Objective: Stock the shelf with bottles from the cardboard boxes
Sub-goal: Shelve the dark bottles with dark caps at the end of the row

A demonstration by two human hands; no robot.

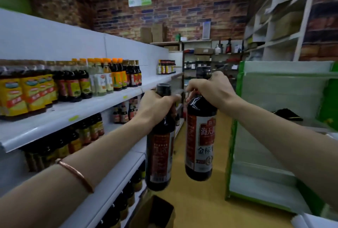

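My left hand (157, 107) grips the neck of a dark sauce bottle (159, 154) with a red label, held upright in the aisle beside the white shelf (76, 116). My right hand (213, 90) grips the neck of a second dark bottle (200, 143) with a red and white label, a little higher and to the right. Both bottles hang above an open cardboard box (155, 213) on the floor at the bottom of the view. The shelf on the left carries rows of sauce bottles (80, 81) on several levels.
A green and white shelf unit (274, 136) stands on the right, with a dark object on one board. Bottles fill the left shelf's near end; its far end shows bare board near a small bottle group (166, 67). The yellow floor (201, 200) runs between the units toward a brick wall.
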